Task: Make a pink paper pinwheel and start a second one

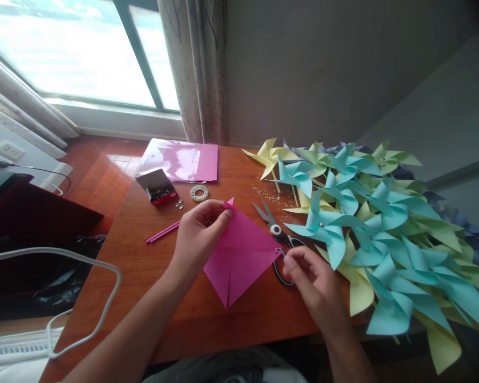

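A pink square of paper (239, 255) with fold creases lies on the wooden table (143, 276) in front of me. My left hand (199, 234) pinches its upper corner, lifting the tip. My right hand (309, 276) rests at the paper's right corner, fingers curled over the black handles of the scissors (277, 236). Whether the right hand grips the scissors is not clear.
A heap of blue, yellow and green paper pinwheels (367, 223) fills the table's right side. A stack of pink paper (179, 159), a small open box (157, 186), a tape roll (199, 192), two pink sticks (163, 232) and scattered pins (267, 192) lie behind. A white cable (83, 298) loops at left.
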Demonstrator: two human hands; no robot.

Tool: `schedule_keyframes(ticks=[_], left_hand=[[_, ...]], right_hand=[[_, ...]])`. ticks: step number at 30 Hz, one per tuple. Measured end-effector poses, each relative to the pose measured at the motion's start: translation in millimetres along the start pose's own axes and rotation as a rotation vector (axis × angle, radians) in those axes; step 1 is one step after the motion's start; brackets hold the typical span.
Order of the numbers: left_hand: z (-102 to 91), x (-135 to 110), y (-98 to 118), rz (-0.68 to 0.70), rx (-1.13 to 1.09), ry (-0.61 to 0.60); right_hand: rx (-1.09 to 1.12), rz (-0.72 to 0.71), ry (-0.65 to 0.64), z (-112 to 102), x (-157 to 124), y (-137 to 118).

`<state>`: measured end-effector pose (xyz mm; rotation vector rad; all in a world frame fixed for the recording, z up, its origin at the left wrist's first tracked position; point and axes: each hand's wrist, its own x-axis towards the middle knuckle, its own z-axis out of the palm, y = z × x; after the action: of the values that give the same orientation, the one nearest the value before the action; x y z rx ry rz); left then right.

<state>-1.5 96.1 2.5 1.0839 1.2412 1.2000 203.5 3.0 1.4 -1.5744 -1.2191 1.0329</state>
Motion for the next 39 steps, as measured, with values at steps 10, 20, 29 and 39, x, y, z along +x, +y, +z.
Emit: schedule_keyframes(ticks=[10,20,29,39], left_hand=[[5.7,-3.3,-16.1,0.106,0.194,-0.182],[7.1,-8.7,-13.5,0.184,0.332,-0.282],[6.5,-8.6,-9.5,0.091,0.239,-0.277],[6.6,-6.7,-4.2,-0.003,0.092,-0.251]], right_hand=[[-0.217,-0.433,-0.085,15.0,58.6,-27.0],[-0.135,-0.507,-0.192,33.6,77.8,-25.2],[-0.074,-0.456,-0.163,32.4,76.3,-16.3],[-0.065,-0.420,-0.170,31.0,76.9,-14.4]])
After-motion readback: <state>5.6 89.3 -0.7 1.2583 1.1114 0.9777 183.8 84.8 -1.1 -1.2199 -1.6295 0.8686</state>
